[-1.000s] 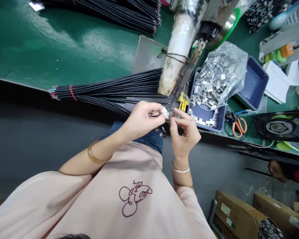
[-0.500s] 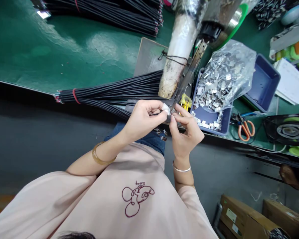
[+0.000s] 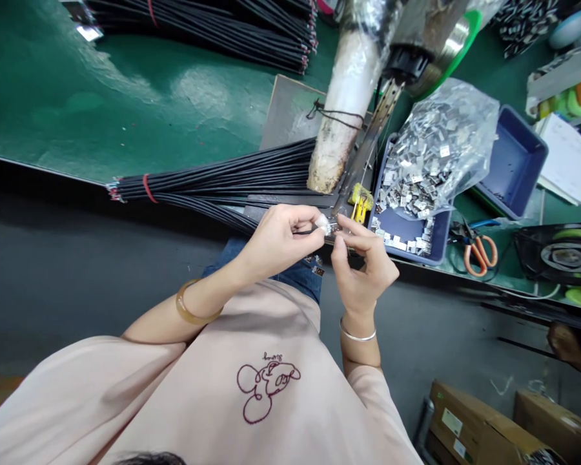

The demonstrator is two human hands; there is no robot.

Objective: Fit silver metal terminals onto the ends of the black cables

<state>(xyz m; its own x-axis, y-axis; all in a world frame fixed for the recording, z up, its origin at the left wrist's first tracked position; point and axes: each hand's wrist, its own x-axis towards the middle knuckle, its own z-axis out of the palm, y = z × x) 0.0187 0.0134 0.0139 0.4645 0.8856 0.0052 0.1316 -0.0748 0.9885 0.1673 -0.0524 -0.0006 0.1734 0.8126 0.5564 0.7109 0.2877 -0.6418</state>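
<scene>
My left hand (image 3: 277,240) is pinched on the end of a black cable, where a small white connector (image 3: 322,223) shows at the fingertips. My right hand (image 3: 363,261) meets it from the right, thumb and forefinger pinched on a small metal shell (image 3: 336,228) pressed against that connector. Both hands hover over my lap just in front of the bench edge. Behind them a bundle of black cables (image 3: 213,179) bound by a red band lies across the bench.
A blue tray (image 3: 407,232) with a clear bag of metal shells (image 3: 436,155) stands at the right, next to a second blue tray (image 3: 510,165). Orange-handled scissors (image 3: 479,248), a wrapped machine column (image 3: 346,103), a black fan (image 3: 561,252) and cardboard boxes (image 3: 469,420) on the floor surround it.
The hands have stayed together at the connector, sinking slightly; the right fingers shifted their pinch on the metal shell. The view has drifted a little.
</scene>
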